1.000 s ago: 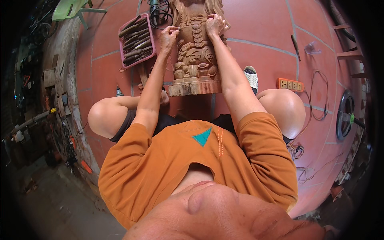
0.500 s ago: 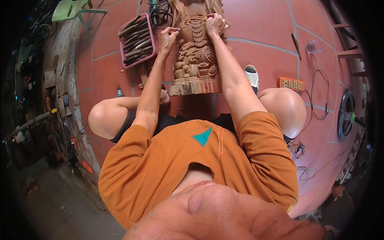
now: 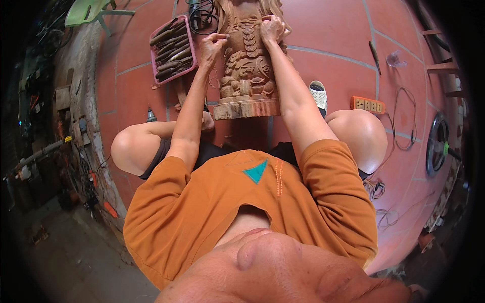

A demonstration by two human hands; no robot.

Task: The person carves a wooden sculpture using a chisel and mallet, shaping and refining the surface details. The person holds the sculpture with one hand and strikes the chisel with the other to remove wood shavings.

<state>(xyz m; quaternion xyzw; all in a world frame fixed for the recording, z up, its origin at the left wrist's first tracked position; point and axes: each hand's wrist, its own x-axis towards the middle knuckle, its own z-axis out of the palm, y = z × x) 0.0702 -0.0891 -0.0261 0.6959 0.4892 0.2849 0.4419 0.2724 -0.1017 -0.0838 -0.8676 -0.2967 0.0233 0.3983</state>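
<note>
Wood carving [image 3: 242, 70], brown, lies between the two grips and runs toward the wearer below them. Raised relief all over; a row of overlapping discs [image 3: 249, 38] runs down its middle, just left of the right grip. The flat base [image 3: 246, 108] sits below both grips, between the forearms.

Left grip [image 3: 220, 40]: thumb and fingertips meet in a pinch at the carving's left edge. Cannot tell whether anything small sits between them.

Right grip [image 3: 270, 28]: fingers curled, resting on the carving's upper right part. Contents hidden; cannot tell if it holds anything.

Left of the left grip, just beside it: pink basket [image 3: 191, 43] with a heap of dark, slim hand tools [image 3: 173, 48]. Above that grip, a coil of black cable [image 3: 203, 22]. Farther up and left, a green chair [image 3: 83, 14].

Right of the right grip, well apart: dark slim tool [image 3: 374, 58] on the red tiled floor [image 3: 328, 76], a clear cup [image 3: 396, 59] near it. Below and right of that grip: white shoe [image 3: 318, 95], then orange power strip [image 3: 368, 105].
</note>
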